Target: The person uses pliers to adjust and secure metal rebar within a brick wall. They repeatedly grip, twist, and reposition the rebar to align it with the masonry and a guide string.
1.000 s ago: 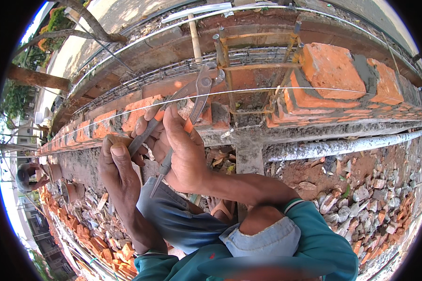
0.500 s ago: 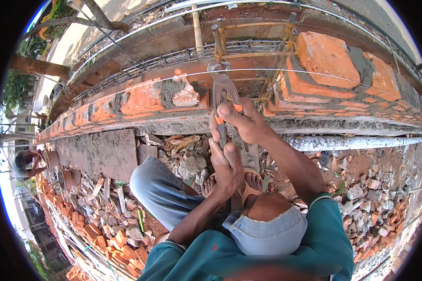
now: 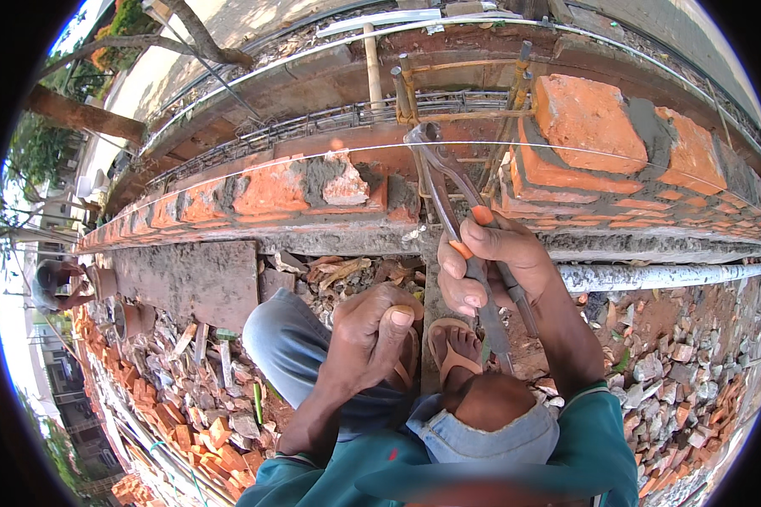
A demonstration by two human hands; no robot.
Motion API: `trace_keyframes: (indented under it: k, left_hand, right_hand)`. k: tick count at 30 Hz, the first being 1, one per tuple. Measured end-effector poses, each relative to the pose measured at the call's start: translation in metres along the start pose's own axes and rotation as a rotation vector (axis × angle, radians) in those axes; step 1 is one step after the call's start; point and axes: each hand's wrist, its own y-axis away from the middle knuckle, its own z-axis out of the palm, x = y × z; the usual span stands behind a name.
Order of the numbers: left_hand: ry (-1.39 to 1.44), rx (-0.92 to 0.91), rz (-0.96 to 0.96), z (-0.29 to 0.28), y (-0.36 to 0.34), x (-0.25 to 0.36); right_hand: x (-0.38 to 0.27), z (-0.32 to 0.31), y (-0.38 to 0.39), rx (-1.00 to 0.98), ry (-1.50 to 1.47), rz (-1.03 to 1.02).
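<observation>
My right hand (image 3: 507, 262) grips a pair of long-handled pliers (image 3: 437, 190) with orange and grey handles. Their jaws point away from me, in front of rusty steel bars (image 3: 406, 100) that stand in the gap between two brick walls; whether they touch a bar I cannot tell. My left hand (image 3: 365, 332) is curled into a fist above my left knee, thumb over the fingers, apart from the pliers. Its inner side is hidden. A white string (image 3: 313, 155) crosses over the left brick wall (image 3: 271, 188) and the gap, passing the jaws.
The taller right brick wall (image 3: 588, 122) has fresh mortar joints. A white pipe (image 3: 664, 276) runs along its foot. A mortar-smeared board (image 3: 186, 275) lies at left, beside rubble and broken bricks (image 3: 220, 431). Another person (image 3: 51, 283) crouches by buckets at far left.
My left hand has let go of the pliers' handle and drawn back to the left. My right hand has moved nearer to me and rightward with the pliers.
</observation>
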Motion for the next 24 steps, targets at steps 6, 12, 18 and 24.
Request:
trace_keyframes:
  k: [6,12,18,24]
  left_hand:
    - [-0.099,0.486,0.378,-0.060,-0.076,0.046]
    - [-0.977,-0.199,0.933,-0.111,-0.195,0.087]
    - [-1.190,-0.470,1.059,-0.091,-0.219,0.079]
    - [-1.234,-0.358,1.021,-0.087,-0.223,0.084]
  right_hand:
    - [-0.005,-0.009,-0.009,0.298,0.766,0.015]
    - [0.022,-0.052,0.010,0.291,0.801,0.109]
    - [0.095,-0.100,0.074,0.348,0.962,0.495]
    - [0.127,-0.105,0.099,0.426,0.987,0.496]
